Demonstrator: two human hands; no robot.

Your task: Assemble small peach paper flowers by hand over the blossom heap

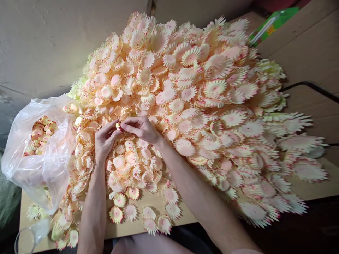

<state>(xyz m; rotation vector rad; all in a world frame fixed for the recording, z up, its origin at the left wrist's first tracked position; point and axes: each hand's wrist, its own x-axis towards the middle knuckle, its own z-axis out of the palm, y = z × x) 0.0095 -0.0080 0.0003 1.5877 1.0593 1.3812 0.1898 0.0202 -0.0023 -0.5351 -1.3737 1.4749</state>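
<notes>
On top of the big pile of flowers (201, 91), the left hand (104, 141) and the right hand (141, 128) meet. Both hands pinch one small flower (121, 126), with thumbs and fingertips pressed together on it. It sits between the hands, just above the pile, and is mostly hidden. The flowers are cream with pink middles. A clear bag (47, 165) with more flowers lies just left of the left hand. The pile rests on a wooden table (323, 190). A glass (23, 241) stands at the near left corner.
</notes>
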